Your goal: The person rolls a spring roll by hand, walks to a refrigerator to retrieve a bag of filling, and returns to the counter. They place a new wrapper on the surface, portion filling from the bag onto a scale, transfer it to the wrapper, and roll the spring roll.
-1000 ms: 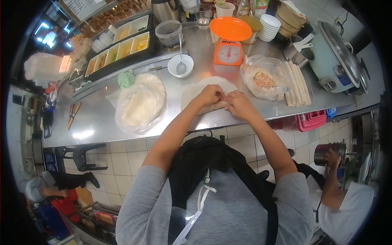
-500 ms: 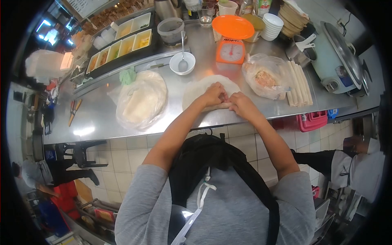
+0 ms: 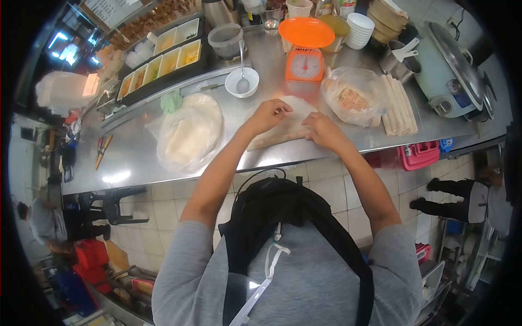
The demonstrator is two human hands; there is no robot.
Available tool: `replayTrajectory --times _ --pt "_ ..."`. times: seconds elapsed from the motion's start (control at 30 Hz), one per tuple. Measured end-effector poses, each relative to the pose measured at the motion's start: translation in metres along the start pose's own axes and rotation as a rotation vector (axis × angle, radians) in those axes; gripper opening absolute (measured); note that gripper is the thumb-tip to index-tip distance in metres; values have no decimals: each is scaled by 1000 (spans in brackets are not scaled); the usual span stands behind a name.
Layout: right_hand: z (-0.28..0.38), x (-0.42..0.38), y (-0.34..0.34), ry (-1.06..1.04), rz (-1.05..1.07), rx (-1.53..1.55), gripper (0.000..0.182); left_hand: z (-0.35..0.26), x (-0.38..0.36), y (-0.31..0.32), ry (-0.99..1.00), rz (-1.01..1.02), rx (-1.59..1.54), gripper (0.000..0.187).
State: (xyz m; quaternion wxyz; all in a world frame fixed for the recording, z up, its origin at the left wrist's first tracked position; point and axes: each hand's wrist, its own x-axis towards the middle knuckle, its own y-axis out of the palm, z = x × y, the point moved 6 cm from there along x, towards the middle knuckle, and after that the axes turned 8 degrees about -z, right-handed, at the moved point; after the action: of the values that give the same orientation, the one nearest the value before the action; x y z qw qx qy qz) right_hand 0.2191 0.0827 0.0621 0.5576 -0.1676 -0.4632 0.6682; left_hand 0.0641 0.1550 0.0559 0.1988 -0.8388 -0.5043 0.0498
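Note:
A thin, pale round wrapper point(image 3: 291, 124) lies on the steel table in front of me, its near edge folded over into a straight band. My left hand point(image 3: 269, 115) hovers over the wrapper's left part, fingers loosely bent and apart, with nothing visible in them. At the right end of the fold, my right hand point(image 3: 322, 131) has its fingers closed on the wrapper's edge. Further right are a plastic bag of pinkish shredded filling point(image 3: 353, 100) and several finished rolls point(image 3: 398, 106) side by side. A stack of wrappers point(image 3: 187, 133) sits in plastic to the left.
Behind the wrapper stand an orange kitchen scale point(image 3: 304, 66) and a white bowl point(image 3: 235, 87) with a spoon. Food trays point(image 3: 161, 66) line the back left; scissors point(image 3: 102, 152) lie at far left. A large cooker point(image 3: 454, 76) occupies the right. Another person point(image 3: 478, 201) stands at right.
My left hand has lifted off the folded edge and moved left, away from my right hand. My right hand stays at the fold's right end. The person at right has shifted.

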Motion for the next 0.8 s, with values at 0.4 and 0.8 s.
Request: replayTrajectory --times 0.4,0.8 --pt "8 2 20 32 90 64 24 6 -47 0 -215 304 318 73" --pt "-5 -10 23 92 94 22 32 13 -69 -23 -400 289 361 77"
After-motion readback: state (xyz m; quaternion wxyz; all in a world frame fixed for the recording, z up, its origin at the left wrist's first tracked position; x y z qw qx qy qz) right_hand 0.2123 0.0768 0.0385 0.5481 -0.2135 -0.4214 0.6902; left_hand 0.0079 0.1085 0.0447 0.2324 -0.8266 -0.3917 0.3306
